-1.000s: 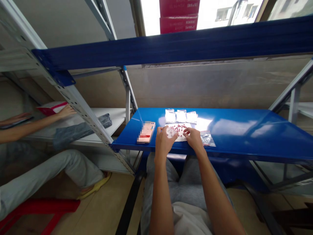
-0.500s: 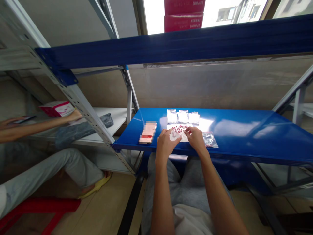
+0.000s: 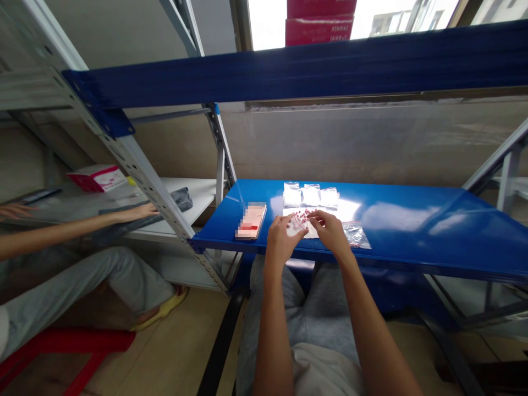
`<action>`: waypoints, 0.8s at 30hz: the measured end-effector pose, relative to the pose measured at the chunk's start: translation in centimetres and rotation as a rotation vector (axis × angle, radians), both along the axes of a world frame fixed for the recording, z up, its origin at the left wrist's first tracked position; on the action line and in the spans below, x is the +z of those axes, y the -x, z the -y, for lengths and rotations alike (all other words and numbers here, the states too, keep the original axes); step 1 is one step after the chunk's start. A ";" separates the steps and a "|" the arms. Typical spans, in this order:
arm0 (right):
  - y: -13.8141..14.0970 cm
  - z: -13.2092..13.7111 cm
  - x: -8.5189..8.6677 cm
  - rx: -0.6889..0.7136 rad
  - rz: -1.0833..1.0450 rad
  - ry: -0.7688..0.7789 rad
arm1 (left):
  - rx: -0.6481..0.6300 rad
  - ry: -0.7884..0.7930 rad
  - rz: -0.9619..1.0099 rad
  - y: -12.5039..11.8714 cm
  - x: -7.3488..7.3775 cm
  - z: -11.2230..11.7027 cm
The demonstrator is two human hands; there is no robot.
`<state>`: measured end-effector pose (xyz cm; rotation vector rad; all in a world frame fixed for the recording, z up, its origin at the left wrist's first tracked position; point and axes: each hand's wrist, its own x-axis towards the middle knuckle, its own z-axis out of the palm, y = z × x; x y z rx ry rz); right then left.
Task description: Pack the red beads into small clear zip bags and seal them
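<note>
My left hand [image 3: 281, 238] pinches a small clear plastic bag [image 3: 297, 223] just above the blue shelf [image 3: 412, 220]. My right hand [image 3: 330, 230] is at the bag's other edge, fingers pinched together against it. Under both hands lies a white sheet [image 3: 310, 231] strewn with several small red beads [image 3: 302, 213]. Three filled clear bags [image 3: 311, 195] lie in a row behind the sheet. One more clear bag [image 3: 357, 235] lies right of my right hand. A phone [image 3: 251, 220] lies left of my left hand.
Another person sits at the left, one hand [image 3: 140, 211] stretched onto a white shelf [image 3: 198, 192] holding dark cloth [image 3: 181, 198] and a pink-white box [image 3: 98, 177]. A blue beam [image 3: 313, 71] runs overhead. A perforated grey post [image 3: 152, 190] slants between the shelves. Red boxes [image 3: 319, 22] stand at the window.
My hands have drawn closer together over the sheet, the small bag now lifted between them. The other person's hand slid from the pink box toward the grey post.
</note>
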<state>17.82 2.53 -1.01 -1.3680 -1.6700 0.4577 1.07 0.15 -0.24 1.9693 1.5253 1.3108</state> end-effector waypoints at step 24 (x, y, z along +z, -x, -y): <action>0.0 0.2 0.8 0.138 -0.033 0.047 | -0.125 0.099 0.022 0.2 0.5 0.4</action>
